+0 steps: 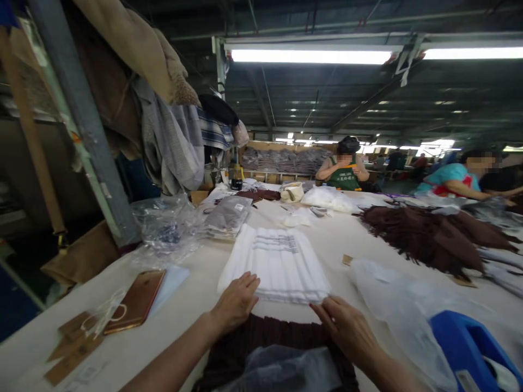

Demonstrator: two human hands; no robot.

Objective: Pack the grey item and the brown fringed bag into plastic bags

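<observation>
A folded white cloth (281, 264) with grey stripes and dark marks near its far right side lies flat in front of me. My left hand (239, 299) rests on its near left edge, fingers stretched out flat. At the near right corner, my right hand (347, 325) has its thumb and fingers pinched on the cloth's edge. Dark brown fabric (281, 326) lies between my forearms at the table's near side, partly covered by a clear plastic bag (290, 370).
On the left are a phone (137, 299), brown cardboard tags (75, 348), crumpled plastic (167, 228) and bagged grey textiles (229, 215). A blue tape dispenser (469, 348), plastic sheeting (400, 294) and fringed brown fabric (420, 237) lie right. Two people (345, 169) are beyond.
</observation>
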